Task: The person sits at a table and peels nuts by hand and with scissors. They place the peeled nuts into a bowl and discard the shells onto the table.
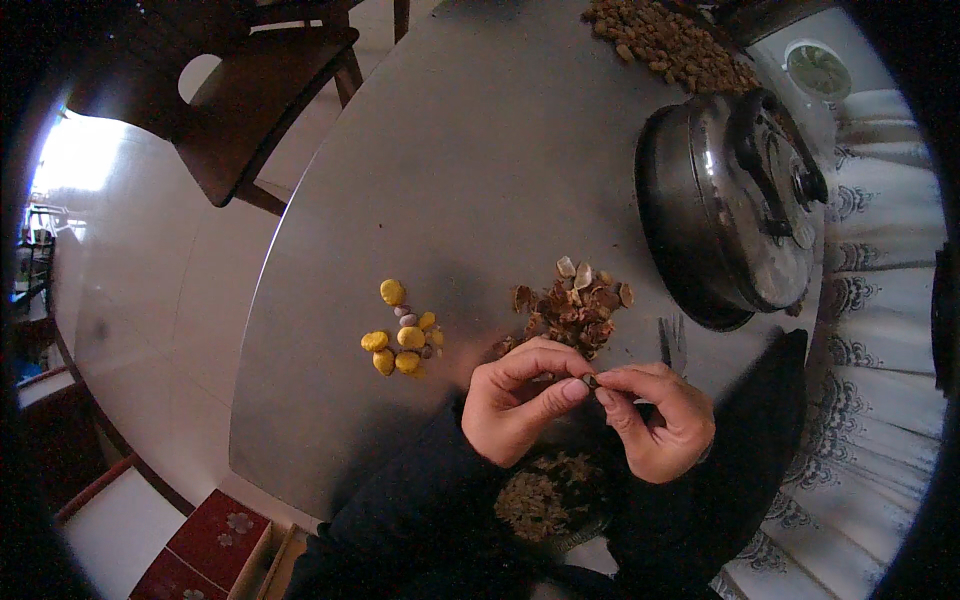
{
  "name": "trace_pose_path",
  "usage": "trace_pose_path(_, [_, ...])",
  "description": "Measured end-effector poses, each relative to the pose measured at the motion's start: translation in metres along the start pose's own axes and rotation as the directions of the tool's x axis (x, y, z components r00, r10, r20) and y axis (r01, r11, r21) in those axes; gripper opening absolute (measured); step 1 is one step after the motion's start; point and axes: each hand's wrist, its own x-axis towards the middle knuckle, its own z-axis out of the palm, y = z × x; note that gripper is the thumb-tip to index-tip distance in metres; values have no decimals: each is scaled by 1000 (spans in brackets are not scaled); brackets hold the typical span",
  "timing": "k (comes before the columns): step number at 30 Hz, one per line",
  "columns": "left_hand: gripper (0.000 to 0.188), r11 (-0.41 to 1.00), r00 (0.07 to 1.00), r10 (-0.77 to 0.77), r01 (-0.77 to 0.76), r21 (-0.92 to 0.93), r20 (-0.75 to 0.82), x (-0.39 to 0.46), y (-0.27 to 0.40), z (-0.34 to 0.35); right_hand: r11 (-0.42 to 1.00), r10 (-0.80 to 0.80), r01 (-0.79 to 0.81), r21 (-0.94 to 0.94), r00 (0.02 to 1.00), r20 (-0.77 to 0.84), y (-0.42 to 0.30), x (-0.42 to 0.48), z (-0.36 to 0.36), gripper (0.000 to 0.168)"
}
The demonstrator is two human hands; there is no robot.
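My left hand (525, 397) and my right hand (656, 420) meet over the near part of the grey table (450, 165). A small dark piece (590, 381), too small to name, is pinched between both hands' thumbs and fingertips. Just beyond them lies a heap of brown broken shells or husks (574, 311), with a few pale pieces at its far side. Left of my left hand sit several yellow rounded pieces (411, 337) and small pinkish-brown ones (407, 320). Below my wrists, a container (577, 536) holds pale flaky bits, partly hidden by my sleeves.
A lidded metal pan (697, 210) stands at the right. Thin metal utensils (672, 341) lie beside my right hand. A pile of brown dried pieces (667, 45) covers the far right. A wooden chair (255, 105) stands at the left; a patterned white curtain (862, 337) hangs at the right.
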Motion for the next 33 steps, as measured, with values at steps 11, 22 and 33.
trace_pose_path(11, [11, 909, 992, 118, -87, 408, -51, -1, 10, 2, 953, -205, 214, -215, 977, 63, 4, 4, -4, 23])
trace_pose_path(22, [16, 778, 969, 245, -183, 601, -22, 3, 13, 3, 895, -241, 250, -370, 968, 72, 5, 4, -1, 23])
trace_pose_path(33, [12, 781, 967, 254, -181, 597, -39, 4, 12, 1, 967, -155, 165, -193, 986, 68, 5, 3, -7, 24])
